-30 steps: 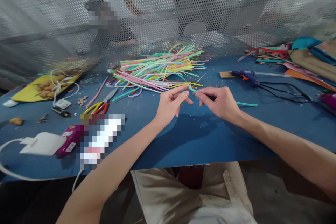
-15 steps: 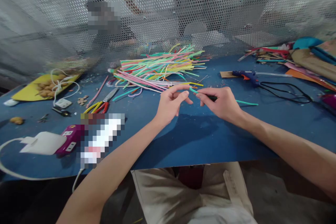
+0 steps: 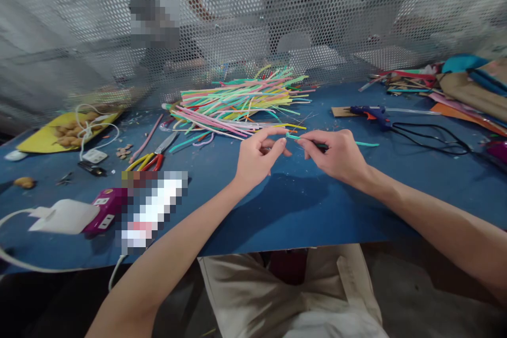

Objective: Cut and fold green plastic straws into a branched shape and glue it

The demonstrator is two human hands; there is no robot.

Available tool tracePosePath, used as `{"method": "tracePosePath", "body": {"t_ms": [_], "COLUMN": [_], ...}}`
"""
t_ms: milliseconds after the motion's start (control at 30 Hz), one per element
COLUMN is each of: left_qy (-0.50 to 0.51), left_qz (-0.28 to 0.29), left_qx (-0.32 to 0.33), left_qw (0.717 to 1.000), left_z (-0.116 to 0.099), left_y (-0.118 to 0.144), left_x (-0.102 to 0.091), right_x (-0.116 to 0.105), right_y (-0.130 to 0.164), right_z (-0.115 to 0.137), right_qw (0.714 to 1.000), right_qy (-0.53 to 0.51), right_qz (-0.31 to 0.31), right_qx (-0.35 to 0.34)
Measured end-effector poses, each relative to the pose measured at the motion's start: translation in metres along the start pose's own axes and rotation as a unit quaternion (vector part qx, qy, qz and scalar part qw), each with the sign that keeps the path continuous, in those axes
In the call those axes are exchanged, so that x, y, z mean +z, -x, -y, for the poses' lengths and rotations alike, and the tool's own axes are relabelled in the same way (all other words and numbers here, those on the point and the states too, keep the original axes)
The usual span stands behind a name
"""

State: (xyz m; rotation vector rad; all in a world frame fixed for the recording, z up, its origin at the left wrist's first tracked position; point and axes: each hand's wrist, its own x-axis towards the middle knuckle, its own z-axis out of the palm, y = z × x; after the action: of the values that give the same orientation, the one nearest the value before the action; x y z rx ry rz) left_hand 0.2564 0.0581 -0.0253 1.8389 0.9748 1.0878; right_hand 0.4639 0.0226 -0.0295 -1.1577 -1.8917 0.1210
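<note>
Head view had your right hand (image 3: 336,158) pinching the teal pipe cleaner (image 3: 366,144) by its near end just above the counter (image 3: 301,206), left hand (image 3: 257,158) pinching the tip, and it looked light and bendy, so gripping close to the end made sense.

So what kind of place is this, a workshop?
Probably a craft workbench. A heap of coloured sticks lies on the blue table, with a glue gun and pliers nearby. Both hands pinch a teal stick. A perforated screen stands at the table's far edge.
</note>
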Motion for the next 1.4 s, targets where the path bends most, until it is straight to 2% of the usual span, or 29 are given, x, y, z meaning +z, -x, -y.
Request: {"method": "tracePosePath", "body": {"t_ms": [300, 600, 800, 1100, 1400], "left_qy": [0.006, 0.050, 0.049, 0.091, 0.089], "left_qz": [0.005, 0.046, 0.016, 0.040, 0.046], "left_qx": [0.006, 0.001, 0.008, -0.053, -0.055], "left_qw": [1.000, 0.998, 0.999, 0.994, 0.993], "left_z": [0.001, 0.008, 0.012, 0.005, 0.005], "left_y": [-0.001, -0.008, -0.011, -0.010, -0.010], "left_x": [-0.001, -0.003, -0.001, -0.003, -0.003], "right_x": [0.001, 0.006, 0.007, 0.007, 0.009], "right_y": [0.001, 0.002, 0.002, 0.003, 0.003], "right_z": [0.001, -0.005, -0.005, -0.005, -0.009], "right_qw": [1.000, 0.999, 0.999, 0.998, 0.994], "right_qy": [-0.007, -0.016, 0.006, 0.034, 0.086], "right_qz": [0.021, 0.022, 0.035, 0.039, 0.045], "right_qx": [0.007, 0.030, 0.023, 0.043, 0.041]}}
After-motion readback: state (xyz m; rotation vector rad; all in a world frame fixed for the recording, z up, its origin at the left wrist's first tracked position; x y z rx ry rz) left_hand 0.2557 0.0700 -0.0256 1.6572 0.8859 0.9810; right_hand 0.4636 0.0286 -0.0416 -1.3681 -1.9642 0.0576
